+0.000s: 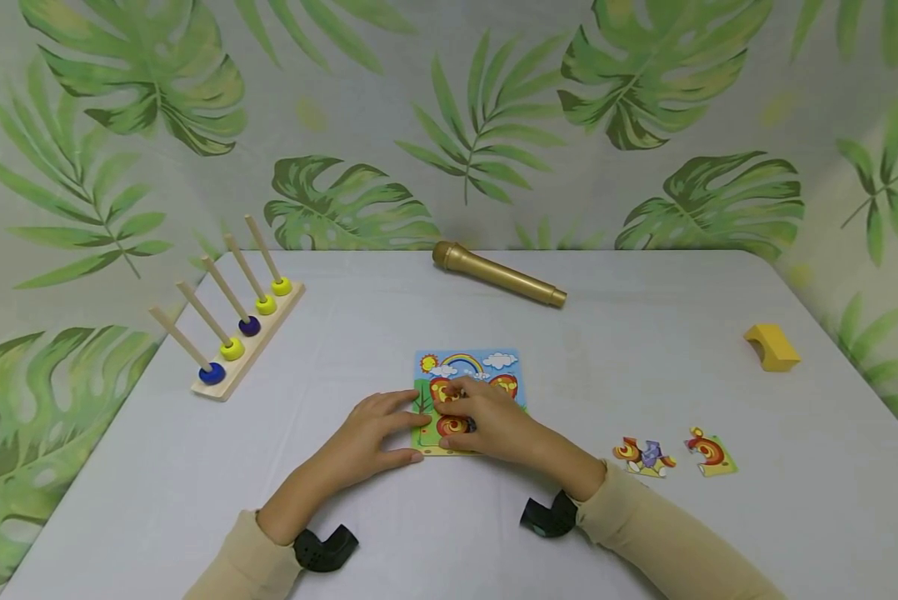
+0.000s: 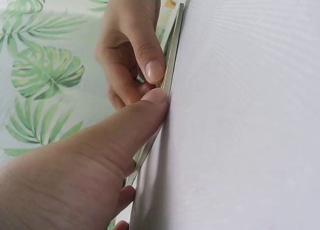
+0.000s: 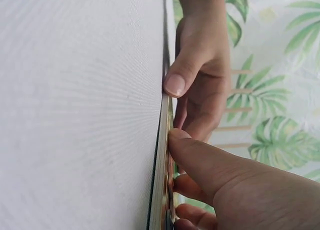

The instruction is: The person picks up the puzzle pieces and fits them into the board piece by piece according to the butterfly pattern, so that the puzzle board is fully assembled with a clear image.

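A puzzle board (image 1: pixel 428 446) with a rainbow, clouds and a butterfly picture lies at the middle of the table in the head view. My left hand (image 1: pixel 374 429) lies along its left side, fingers spread and fairly straight, the thumb at the near left corner. From the right, my right hand (image 1: pixel 494 421) bends over the board, with thumb and fingertips around a red-swirled puzzle piece (image 1: pixel 451 426). The palm covers much of the picture. In the right wrist view, the right thumb (image 3: pixel 192 152) stands close to the left thumb (image 3: pixel 176 84) at the board's near edge.
Two loose puzzle pieces (image 1: pixel 646 456) (image 1: pixel 710 452) lie right of the board. A yellow arch block (image 1: pixel 774 347) sits farther right. A gold toy microphone (image 1: pixel 500 273) lies at the back. At the left stands a wooden peg rack (image 1: pixel 257 350) with coloured beads.
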A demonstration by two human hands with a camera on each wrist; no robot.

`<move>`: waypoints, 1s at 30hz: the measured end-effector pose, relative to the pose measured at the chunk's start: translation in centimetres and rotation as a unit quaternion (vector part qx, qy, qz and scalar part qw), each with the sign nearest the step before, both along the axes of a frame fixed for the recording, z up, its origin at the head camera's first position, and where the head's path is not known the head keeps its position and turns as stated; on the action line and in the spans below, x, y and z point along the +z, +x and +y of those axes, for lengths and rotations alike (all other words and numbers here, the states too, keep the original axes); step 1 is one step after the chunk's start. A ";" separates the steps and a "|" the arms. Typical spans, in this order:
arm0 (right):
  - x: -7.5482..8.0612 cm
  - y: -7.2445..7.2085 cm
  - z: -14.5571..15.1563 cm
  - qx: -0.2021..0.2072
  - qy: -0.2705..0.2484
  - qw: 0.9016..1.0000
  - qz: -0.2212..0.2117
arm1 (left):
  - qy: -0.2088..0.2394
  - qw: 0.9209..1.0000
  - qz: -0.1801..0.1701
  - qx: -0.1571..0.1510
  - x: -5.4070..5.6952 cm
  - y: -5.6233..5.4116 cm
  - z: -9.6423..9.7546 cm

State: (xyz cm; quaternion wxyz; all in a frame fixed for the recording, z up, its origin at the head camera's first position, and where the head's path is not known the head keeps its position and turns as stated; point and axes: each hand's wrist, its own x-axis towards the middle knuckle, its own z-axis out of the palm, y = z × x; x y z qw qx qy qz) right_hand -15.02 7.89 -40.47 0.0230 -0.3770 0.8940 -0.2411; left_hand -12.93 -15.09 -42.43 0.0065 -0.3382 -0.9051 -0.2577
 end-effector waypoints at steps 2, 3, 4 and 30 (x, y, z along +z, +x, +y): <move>0.0 0.0 0.0 0.002 0.003 1.000 0.002 | -0.002 1.000 -0.001 0.002 0.1 0.0 0.0; 0.0 0.0 -0.1 0.003 0.004 1.000 0.002 | -0.001 1.000 -0.001 0.001 0.1 0.1 0.0; -0.1 0.0 -0.1 0.003 0.003 1.000 0.003 | -0.001 1.000 -0.002 0.003 0.1 0.1 -0.1; 5.0 2.1 9.8 -0.033 -0.174 0.984 -0.016 | 0.006 1.000 0.020 0.010 -0.5 0.0 0.0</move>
